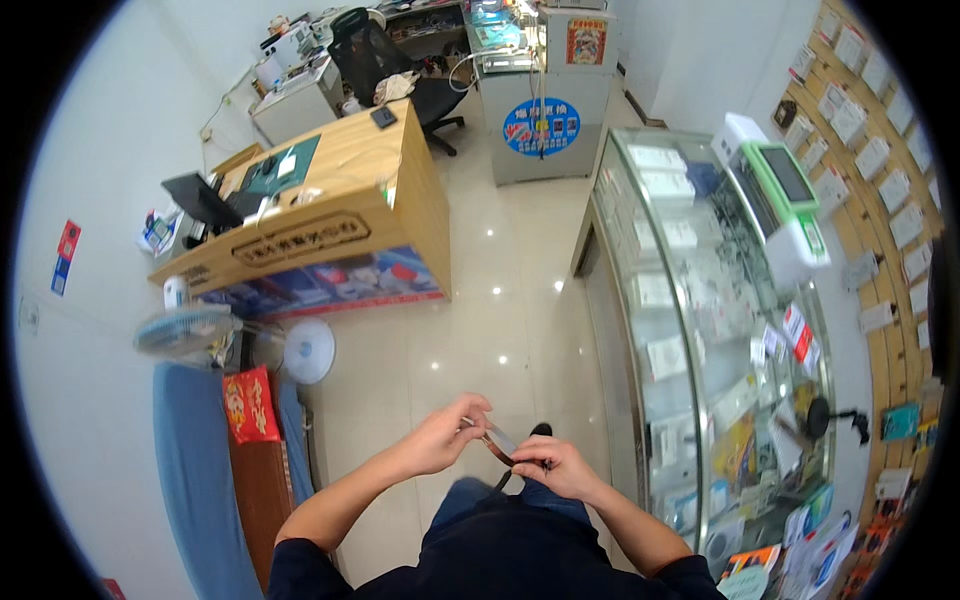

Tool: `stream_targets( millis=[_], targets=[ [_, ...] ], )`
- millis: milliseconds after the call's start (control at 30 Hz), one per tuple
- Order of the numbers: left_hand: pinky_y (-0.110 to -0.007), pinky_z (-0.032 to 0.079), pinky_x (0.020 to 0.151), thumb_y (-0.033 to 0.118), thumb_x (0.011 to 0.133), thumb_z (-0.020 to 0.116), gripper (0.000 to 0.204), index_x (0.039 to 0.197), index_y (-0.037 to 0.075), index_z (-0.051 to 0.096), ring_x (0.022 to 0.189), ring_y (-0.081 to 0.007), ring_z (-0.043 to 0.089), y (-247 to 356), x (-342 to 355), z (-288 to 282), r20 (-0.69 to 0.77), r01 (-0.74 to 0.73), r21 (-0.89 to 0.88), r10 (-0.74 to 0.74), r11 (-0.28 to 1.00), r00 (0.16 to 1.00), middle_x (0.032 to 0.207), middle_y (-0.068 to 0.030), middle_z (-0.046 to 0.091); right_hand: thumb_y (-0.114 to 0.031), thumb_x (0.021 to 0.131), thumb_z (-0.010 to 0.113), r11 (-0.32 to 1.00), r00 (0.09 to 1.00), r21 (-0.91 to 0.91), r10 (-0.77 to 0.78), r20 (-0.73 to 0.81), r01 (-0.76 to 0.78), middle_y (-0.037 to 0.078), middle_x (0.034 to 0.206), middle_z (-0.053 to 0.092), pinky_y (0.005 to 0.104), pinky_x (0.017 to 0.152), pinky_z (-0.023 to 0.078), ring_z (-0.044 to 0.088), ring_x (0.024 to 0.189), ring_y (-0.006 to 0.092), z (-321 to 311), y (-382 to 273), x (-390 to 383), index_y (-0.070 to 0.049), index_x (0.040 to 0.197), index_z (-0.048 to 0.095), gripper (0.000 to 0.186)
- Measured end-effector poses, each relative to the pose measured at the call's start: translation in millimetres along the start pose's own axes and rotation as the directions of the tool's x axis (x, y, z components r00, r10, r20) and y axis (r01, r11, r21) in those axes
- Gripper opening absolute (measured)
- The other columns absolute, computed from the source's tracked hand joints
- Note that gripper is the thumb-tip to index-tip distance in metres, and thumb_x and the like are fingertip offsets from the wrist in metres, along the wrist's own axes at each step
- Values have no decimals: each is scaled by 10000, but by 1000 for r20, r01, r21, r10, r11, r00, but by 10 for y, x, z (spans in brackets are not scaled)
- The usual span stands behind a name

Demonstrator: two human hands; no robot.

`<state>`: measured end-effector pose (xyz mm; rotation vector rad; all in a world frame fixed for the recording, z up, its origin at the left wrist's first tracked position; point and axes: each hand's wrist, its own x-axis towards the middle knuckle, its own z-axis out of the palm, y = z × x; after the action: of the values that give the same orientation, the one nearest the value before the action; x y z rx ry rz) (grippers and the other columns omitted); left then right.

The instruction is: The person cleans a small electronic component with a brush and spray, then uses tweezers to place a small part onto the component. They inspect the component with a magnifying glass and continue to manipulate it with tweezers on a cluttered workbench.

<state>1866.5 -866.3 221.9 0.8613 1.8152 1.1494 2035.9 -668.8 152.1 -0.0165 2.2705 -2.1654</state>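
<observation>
Right now both hands pinch a thin, dark, curved strap (497, 446) held above the lap: left hand (448, 435) grips its upper end, right hand (553, 468) its lower, long axis slanting down-right. Beside them stand a glass display counter (640, 340) and a wooden desk (330, 230).

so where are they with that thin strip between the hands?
Mid-handling. Done: nothing visibly finished. In hand: the left hand pinches the upper end of a thin brown strip, and the right hand grips its lower end, above the tiled floor. Left: can't tell; the strip is too small to read any detail.
</observation>
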Motion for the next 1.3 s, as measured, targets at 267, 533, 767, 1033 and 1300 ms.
stream_targets(
  millis=[267,533,767,1033,1300],
  targets=[
    [-369,561,988,-81,1008,529,348,1326,33,446,1150,-235,671,629,2204,-1927,-186,-30,93,47,995,981,1062,-96,592,-50,924,765,999,984,18,-51,171,48,81,1008,716,278,697,499,645,835,147,-1667,-299,2953,-16,1109,754,188],
    [-401,581,904,-33,1026,502,295,1310,3,432,1086,-296,714,623,4740,-4028,-144,-203,9,202,979,969,1058,-155,648,-54,904,782,995,983,39,-100,156,95,61,1007,722,286,742,525,669,856,162,-3171,-263,5827,-15,1089,754,191],
    [-375,566,857,-27,1030,495,256,1276,4,431,986,-278,715,881,6808,-5729,16,-164,-19,164,986,986,1045,-167,679,-44,899,771,974,975,-49,-218,47,220,85,957,720,303,732,526,674,828,199,-4248,-208,8006,-17,1060,753,164],
    [-385,548,845,-44,999,542,286,1271,-9,458,957,-313,684,952,8996,-7672,-31,-179,386,207,905,978,1007,-174,647,-51,914,749,997,975,-12,76,-207,-80,41,1064,715,270,684,505,560,700,119,-5065,82,10605,-68,1199,727,287],
    [-399,540,814,-87,960,566,327,1257,2,462,900,-327,657,517,10760,-9462,-62,-152,582,231,799,971,943,-164,609,-108,931,733,909,771,-29,335,-541,-416,78,1012,747,279,724,541,662,769,147,-5542,454,11707,-81,1171,750,242]
  ],
)
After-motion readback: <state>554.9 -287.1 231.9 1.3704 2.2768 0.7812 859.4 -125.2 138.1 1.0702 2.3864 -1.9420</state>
